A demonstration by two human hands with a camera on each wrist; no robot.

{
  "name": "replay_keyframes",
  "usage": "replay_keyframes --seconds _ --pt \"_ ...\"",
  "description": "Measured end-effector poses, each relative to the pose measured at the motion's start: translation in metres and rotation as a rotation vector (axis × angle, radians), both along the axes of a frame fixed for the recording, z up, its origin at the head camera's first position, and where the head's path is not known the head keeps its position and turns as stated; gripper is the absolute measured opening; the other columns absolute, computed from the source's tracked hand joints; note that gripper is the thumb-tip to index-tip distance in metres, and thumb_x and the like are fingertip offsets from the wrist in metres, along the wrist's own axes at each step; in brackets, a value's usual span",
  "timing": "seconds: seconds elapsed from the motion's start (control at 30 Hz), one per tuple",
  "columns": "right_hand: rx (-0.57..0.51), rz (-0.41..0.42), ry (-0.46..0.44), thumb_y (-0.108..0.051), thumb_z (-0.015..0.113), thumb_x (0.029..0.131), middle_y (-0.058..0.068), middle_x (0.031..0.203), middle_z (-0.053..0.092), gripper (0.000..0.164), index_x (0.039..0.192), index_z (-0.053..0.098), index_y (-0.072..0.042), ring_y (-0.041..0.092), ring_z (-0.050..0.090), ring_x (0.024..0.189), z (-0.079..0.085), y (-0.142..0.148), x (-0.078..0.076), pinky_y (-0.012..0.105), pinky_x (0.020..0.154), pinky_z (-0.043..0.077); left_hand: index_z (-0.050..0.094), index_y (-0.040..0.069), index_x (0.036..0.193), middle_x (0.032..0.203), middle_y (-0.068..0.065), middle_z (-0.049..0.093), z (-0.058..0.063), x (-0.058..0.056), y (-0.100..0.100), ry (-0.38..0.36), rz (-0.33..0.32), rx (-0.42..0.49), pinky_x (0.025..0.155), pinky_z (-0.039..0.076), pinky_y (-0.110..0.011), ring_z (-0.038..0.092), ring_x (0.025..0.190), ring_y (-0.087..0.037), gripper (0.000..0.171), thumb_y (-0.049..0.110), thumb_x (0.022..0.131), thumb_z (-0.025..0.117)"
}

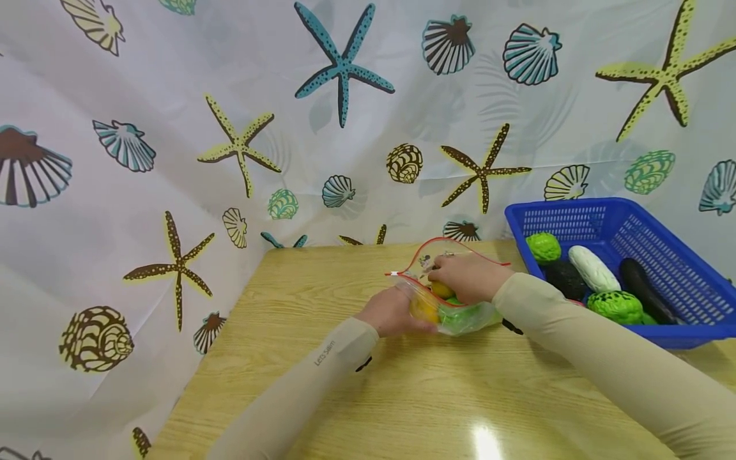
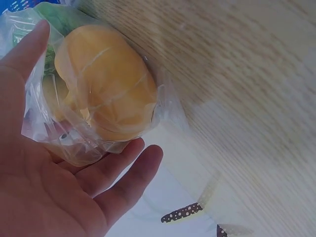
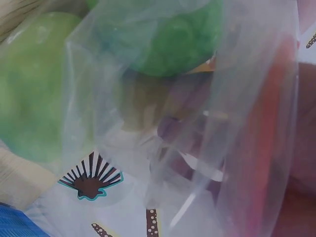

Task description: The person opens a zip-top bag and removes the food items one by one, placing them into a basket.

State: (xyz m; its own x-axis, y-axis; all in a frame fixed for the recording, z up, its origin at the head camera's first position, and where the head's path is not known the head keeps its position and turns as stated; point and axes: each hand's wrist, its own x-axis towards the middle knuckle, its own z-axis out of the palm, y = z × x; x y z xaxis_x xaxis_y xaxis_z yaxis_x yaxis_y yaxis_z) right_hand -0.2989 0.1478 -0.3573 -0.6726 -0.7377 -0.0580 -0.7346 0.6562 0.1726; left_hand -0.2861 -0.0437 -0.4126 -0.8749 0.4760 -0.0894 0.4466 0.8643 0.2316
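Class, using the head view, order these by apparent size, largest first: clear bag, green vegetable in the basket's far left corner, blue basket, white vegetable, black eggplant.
1. Blue basket
2. Clear bag
3. White vegetable and black eggplant: too alike to rank
4. Green vegetable

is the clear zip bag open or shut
Open: in the head view, the clear zip bag gapes between its red edges, and the right hand is in its mouth.
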Motion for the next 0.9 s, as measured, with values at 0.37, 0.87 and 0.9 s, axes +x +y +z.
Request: replay_keyframes --seconds 0.37,0.87,0.9 --pt "-0.097 -0.003 0.015 -0.009 0.076 0.077 0.014 0.115 0.057 0.054 0.128 0.057 -0.007 0.025 0.056 0.094 0.002 0.004 0.004 0.047 0.083 0.052 0.058 0.013 0.099 0.093 0.003 0.058 0.001 0.000 0.001 0.000 -0.009 -0.017 0.070 0.048 -0.029 0.052 0.074 -0.013 0.072 0.076 0.065 0.065" --pt "-0.395 -0.026 -0.106 -0.018 0.063 0.092 0.010 0.129 0.047 0.055 0.142 0.041 -0.009 0.019 0.056 0.091 0.051 0.034 0.038 0.042 0.076 0.053 0.058 0.016 0.091 0.083 0.004 0.055 -0.003 -0.001 -0.003 -0.016 -0.013 -0.002 0.062 0.047 -0.028 0.049 0.067 -0.012 0.065 0.076 0.065 0.065" --pt "-0.404 -0.028 -0.095 -0.018 0.063 0.092 0.009 0.129 0.047 0.056 0.143 0.040 -0.011 0.019 0.056 0.091 0.056 0.039 0.039 0.042 0.075 0.053 0.057 0.017 0.089 0.082 0.004 0.054 -0.003 -0.001 -0.004 -0.011 -0.009 -0.007 0.061 0.046 -0.028 0.049 0.067 -0.012 0.064 0.076 0.065 0.064"
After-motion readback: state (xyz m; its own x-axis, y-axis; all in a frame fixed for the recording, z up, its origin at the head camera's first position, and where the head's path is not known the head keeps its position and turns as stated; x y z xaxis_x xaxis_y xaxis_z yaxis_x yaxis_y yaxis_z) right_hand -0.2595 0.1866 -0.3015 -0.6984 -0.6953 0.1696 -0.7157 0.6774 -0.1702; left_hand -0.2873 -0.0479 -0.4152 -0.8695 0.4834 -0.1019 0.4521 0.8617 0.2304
